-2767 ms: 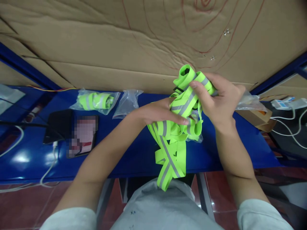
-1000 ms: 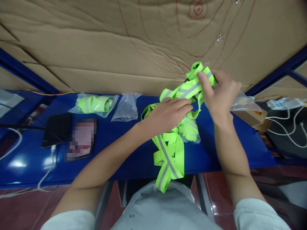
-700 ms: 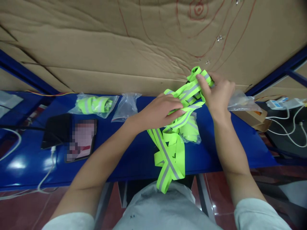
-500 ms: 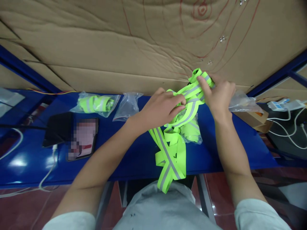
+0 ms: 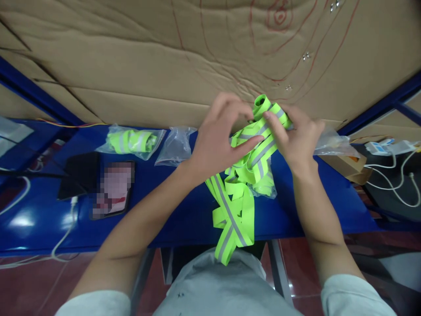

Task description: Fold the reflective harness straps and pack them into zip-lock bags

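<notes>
Right hand [image 5: 297, 138] pinches neon straps [image 5: 259, 145]; left hand [image 5: 219, 134], fingers spread wider than before, at straps' left, grip unclear. No readable writing.

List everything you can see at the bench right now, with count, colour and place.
Metal-framed table: one, blue, across the middle
Creased cardboard sheet: one, brown with red lines, behind
Striped reflective straps: one tangle, yellow-green and grey, centre; number unclear
Bagged strap rolls: two, yellow-green, left and beneath tangle
Clear plastic bags: two, transparent, left-centre and right
Rectangular phone: one, black-edged, left
Flat case: one, black, beside phone
Open cardboard box: one, brown, right
Plastic power strip: one, white, far right
Thin cables: several, mostly white, both sides
Tiled floor: one, red, below
Short-sleeved shirt: one, grey, bottom
Hands: two, bare; left hand at straps, right hand gripping them
</notes>
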`<state>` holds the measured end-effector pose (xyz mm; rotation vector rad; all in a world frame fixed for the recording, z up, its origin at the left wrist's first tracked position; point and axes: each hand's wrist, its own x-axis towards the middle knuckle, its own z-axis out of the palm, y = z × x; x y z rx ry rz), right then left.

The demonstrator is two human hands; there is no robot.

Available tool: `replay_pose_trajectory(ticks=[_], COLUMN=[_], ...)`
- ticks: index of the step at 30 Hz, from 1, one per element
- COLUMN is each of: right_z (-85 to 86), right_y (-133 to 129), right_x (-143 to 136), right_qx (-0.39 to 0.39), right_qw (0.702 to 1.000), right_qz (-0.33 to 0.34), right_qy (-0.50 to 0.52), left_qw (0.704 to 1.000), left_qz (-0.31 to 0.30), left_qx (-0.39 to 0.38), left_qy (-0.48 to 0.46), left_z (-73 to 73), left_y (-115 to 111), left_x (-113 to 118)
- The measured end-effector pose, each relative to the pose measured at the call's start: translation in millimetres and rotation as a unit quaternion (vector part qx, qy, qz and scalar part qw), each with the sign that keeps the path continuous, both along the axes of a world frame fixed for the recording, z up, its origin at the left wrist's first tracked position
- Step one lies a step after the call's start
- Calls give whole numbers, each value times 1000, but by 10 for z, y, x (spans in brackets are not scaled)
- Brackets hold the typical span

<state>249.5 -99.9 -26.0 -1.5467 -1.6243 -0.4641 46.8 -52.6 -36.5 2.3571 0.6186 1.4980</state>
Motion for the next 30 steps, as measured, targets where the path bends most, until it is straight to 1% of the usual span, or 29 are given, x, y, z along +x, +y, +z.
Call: replay_pose_trajectory(ticks=[1, 2, 3, 4, 5, 6, 7, 8, 9, 10, 11, 12, 14, 15, 17, 18, 19, 20, 21, 23, 24, 25, 26, 28, 30], right_z=[0, 0, 0, -1, -3, -6, -11, -18, -26, -36, -47, -59, -79, -85, -86, -81, -72, -60, -48, -27, -21, -19, -20, -31, -42], right_y=[-31, -63, -94, -123, -147, -165, -175, -177, -170, -157, -138, -116, -79, -68, -67, -76, -87, -98, -107, -108, -100, -87, -71, -33, -2], right_x=[-25, -51, -76, -101, -122, -138, -147, -147, -139, -124, -103, -78, -28, -7, 25, 34, 39, 41, 40, 29, 18, 5, -9, -40, -65], right_qx=[15, 29, 42, 54, 66, 74, 83, 90, 95, 98, 102, 107, 118, 121, 101, 82, 65, 55, 53, 60, 62, 61, 59, 55, 46], right_qw=[1000, 999, 998, 996, 993, 990, 986, 984, 983, 982, 981, 980, 978, 978, 983, 986, 988, 989, 989, 990, 991, 992, 993, 992, 988], right_qz=[11, 21, 30, 37, 43, 46, 46, 44, 43, 44, 45, 48, 49, 47, 48, 53, 60, 68, 75, 82, 84, 86, 91, 111, 129], right_qy=[-9, -22, -41, -64, -90, -115, -134, -147, -154, -157, -159, -161, -164, -161, -145, -135, -127, -121, -116, -102, -88, -65, -37, 22, 68], left_qw=[998, 989, 972, 941, 897, 847, 804, 768, 747, 733, 704, 684, 657, 652, 647, 651, 664, 691, 727, 801, 828, 842, 860, 876, 886], left_qz=[-26, -72, -138, -215, -288, -347, -386, -407, -415, -417, -415, -416, -402, -391, -364, -348, -330, -307, -278, -210, -181, -162, -143, -144, -152], left_qx=[-49, -109, -177, -256, -335, -403, -451, -491, -516, -536, -576, -599, -638, -649, -668, -671, -667, -650, -624, -560, -531, -515, -485, -443, -417], left_qy=[-43, -68, -74, -56, -25, 10, 40, 54, 53, 42, 18, 7, -23, -32, -53, -63, -72, -72, -65, -27, 3, 26, 71, 129, 135], left_z=[-28, -60, -94, -128, -161, -193, -223, -251, -276, -298, -315, -327, -331, -326, -315, -313, -317, -325, -336, -355, -357, -352, -341, -315, -307], left_y=[70, 141, 207, 259, 291, 297, 277, 231, 164, 81, -12, -108, -293, -373, -496, -531, -546, -537, -502, -363, -270, -173, -83, 46, 80], left_x=[9, 10, 5, -4, -14, -19, -16, -1, 28, 69, 119, 175, 286, 335, 413, 441, 461, 472, 473, 442, 410, 369, 325, 247, 212])
